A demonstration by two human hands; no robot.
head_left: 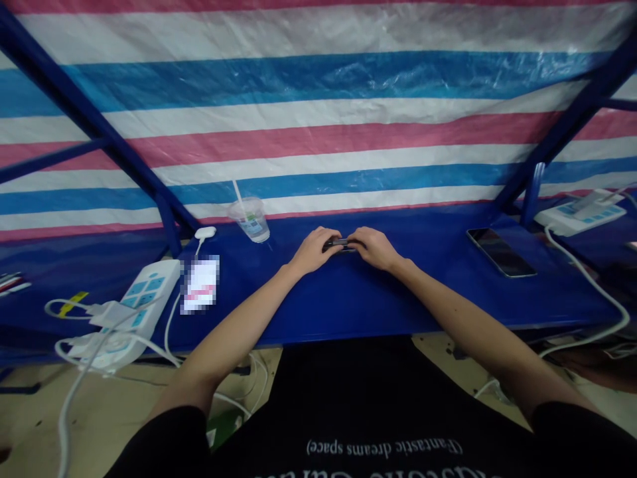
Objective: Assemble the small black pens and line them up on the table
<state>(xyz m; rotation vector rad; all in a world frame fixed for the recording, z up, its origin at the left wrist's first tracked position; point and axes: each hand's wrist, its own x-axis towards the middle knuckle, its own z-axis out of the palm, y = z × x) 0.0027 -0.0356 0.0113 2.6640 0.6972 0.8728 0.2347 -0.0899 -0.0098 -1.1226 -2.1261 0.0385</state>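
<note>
Over the middle of the blue tabletop (298,309), both my hands meet at a small dark flat object (340,243). My left hand (318,248) is closed on its left end, thumb on the near side. At the right end, my right hand (372,245) grips it with bent fingers. A thin greyish edge shows between the fingertips. My fingers cover most of the object, so its kind cannot be made out. It is close to the tabletop; whether it touches is unclear.
A clear plastic cup (253,222) with a straw stands back left. Left are a blurred-out lit screen (200,285), a white charger piece (206,232) and a power strip (149,285) with cables. Right lie a dark phone (500,252) and another power strip (562,219). Striped sheeting (328,139) hangs behind.
</note>
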